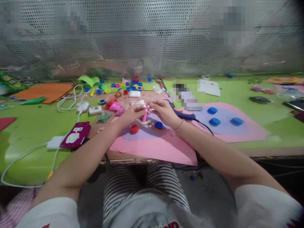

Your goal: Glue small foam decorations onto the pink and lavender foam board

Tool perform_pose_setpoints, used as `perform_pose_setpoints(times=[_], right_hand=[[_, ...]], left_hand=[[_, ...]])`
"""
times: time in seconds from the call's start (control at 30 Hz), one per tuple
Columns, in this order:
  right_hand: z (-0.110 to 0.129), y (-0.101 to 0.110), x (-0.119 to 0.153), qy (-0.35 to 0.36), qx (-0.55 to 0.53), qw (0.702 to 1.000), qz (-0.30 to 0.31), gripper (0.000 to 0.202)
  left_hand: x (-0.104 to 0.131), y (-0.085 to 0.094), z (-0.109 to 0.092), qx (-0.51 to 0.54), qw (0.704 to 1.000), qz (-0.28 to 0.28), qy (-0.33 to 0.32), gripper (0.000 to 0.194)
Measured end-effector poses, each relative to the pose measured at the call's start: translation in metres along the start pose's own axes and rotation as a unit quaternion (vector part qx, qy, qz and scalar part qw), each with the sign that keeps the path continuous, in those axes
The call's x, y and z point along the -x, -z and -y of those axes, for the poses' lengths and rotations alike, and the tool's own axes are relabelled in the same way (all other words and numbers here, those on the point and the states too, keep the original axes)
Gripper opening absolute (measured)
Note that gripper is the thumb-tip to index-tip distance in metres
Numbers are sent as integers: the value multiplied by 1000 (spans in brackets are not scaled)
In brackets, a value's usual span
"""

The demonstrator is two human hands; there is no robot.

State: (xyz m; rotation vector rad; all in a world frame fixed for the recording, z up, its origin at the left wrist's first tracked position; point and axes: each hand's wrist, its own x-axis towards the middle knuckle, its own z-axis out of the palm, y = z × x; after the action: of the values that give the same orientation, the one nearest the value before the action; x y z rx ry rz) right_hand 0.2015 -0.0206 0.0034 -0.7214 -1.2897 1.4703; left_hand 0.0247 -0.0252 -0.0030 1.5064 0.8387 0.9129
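In the head view, a small, bright-pink, stick-like piece [144, 117] is seen upright above a lilac paper shape laid on pink paper [181, 148], with a curved tan strip [140, 122] at its foot. Its upper end is pinched by the left hand [136, 112], whose thumb and fingers are drawn nearly together. The right hand [164, 110] is curled with its fingertips brought close beside the same end; whether anything is gripped by them cannot be told. A round red plastic cap [134, 128] and a round blue plastic cap [158, 125] are seen nearby.

The piece is judged to be very light and probably soft or only slightly stiff, so it could be dented or bent if squeezed. The joint with the strip is likely its weakest point. It is best taken lightly by the middle of the stem, with the strip steadied from below rather than pulled.
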Motion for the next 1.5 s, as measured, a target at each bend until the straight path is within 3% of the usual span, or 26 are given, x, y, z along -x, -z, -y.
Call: perform_pose_setpoints(times=[0.13, 0.57, 0.77, 1.07, 1.23, 1.5], right_hand=[[1, 0, 1, -7, 8, 1000, -4, 32], [5, 3, 4, 57, 240, 969, 32, 41], [5, 1, 5, 66, 232, 969, 58, 41], [5, 0, 5, 112, 289, 950, 44, 39], [6, 1, 4, 87, 261, 961, 34, 42], [5, 4, 4, 88, 283, 954, 53, 41]], left_hand=[[0, 0, -2, -16, 1000, -5, 3, 22], [1, -2, 1, 5, 1000, 8, 18, 24], [-1, -2, 3, 40, 999, 13, 20, 20], [1, -4, -3, 82, 996, 29, 32, 23], [2, -8, -7, 117, 992, 15, 48, 23], [-1, -4, 2, 70, 997, 9, 25, 22]])
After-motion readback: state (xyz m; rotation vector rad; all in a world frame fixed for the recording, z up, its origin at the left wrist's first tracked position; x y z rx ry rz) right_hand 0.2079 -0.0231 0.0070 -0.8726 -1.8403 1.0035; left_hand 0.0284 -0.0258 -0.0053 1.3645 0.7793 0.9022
